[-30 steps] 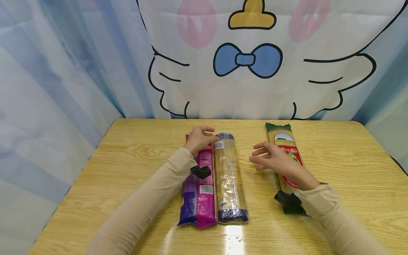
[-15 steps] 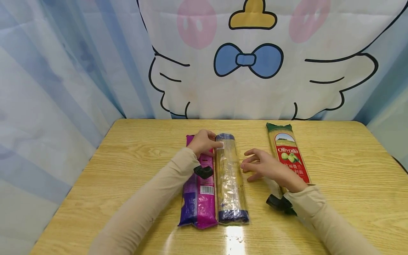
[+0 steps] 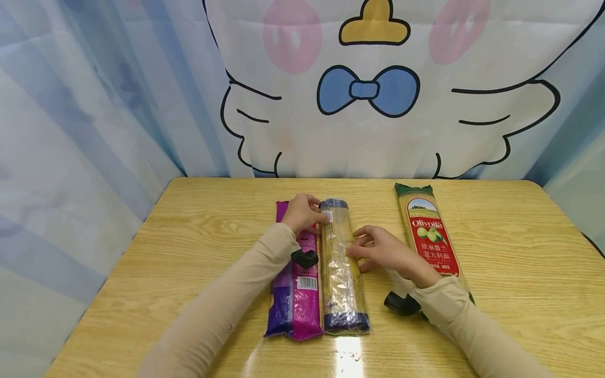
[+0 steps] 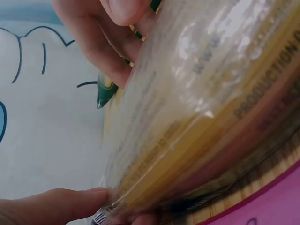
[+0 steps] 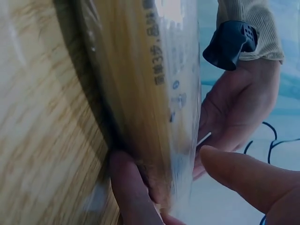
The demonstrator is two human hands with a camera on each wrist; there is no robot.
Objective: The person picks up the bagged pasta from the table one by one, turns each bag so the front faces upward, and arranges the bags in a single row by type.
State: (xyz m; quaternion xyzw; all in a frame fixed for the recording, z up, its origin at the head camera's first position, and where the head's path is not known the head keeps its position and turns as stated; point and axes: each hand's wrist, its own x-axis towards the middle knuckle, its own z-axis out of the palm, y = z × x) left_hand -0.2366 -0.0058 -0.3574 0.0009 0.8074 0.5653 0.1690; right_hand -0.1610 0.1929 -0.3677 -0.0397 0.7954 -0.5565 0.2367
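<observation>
A clear-wrapped pack of spaghetti [image 3: 337,283] with dark blue ends lies lengthwise on the table. At its upper left edge my left hand [image 3: 300,214] pinches it, thumb over the barcode and fingers at the side. My right hand [image 3: 385,254] holds the opposite long edge, thumb on top and fingers low against the side. The right wrist view shows the fingers [image 5: 129,190] at the base of the pack [image 5: 136,84]. Under my left wrist, right alongside, lies a pink and purple packet [image 3: 306,310], partly covered by that hand and sleeve.
An Olivoilà spaghetti pack [image 3: 432,239] with a red label and green ends lies to the right, its lower end partly behind my right sleeve. The wooden table [image 3: 189,252] ends at a printed curtain [image 3: 368,142] at the back.
My right hand has moved left from beside the Olivoilà pack to the clear spaghetti pack's right edge. My left hand has come slightly down and right onto its upper left edge.
</observation>
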